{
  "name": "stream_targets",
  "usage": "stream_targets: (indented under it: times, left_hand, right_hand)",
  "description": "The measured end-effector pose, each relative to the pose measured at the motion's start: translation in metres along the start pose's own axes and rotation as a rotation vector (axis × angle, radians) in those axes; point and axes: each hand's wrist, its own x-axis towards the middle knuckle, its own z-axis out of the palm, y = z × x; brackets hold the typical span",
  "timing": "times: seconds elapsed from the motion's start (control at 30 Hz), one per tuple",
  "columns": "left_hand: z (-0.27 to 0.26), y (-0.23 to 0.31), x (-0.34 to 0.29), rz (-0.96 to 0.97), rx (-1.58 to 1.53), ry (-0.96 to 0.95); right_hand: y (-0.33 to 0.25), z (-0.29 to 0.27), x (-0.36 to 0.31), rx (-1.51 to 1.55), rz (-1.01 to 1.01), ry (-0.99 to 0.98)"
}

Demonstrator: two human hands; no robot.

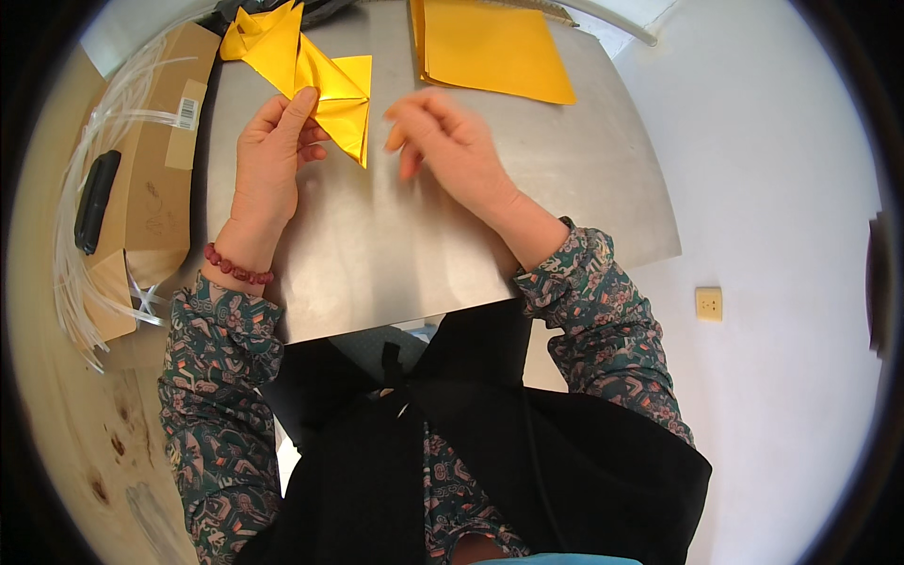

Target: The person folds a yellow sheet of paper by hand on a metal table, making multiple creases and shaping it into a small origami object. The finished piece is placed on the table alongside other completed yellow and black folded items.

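Left fingers: pinching folded gold paper, long axis slanting upper left to lower right. Right fingers: loosely parted, seemingly empty, just right of it.

The left hand pinched, its thumb stretched up and slanting over bent fingers. The right hand stood apart, blurred, its fingers loosely curled and turned left. The left forearm rose steeply; the right forearm slanted inward.
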Motion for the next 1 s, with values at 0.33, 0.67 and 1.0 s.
stream_targets:
  times: [0.33,0.67,1.0]
  left_hand:
    - [-0.009,-0.007,0.004,-0.156,-0.03,-0.167]
    - [-0.003,-0.003,-0.004,-0.143,0.056,-0.252]
    - [-0.001,-0.001,-0.006,-0.111,-0.064,-0.349]
  right_hand:
    - [0.002,-0.011,0.009,-0.905,-0.87,0.004]
    - [0.002,-0.009,0.012,-0.913,-0.856,-0.077]
    - [-0.002,-0.01,0.008,-0.804,-0.789,-0.052]
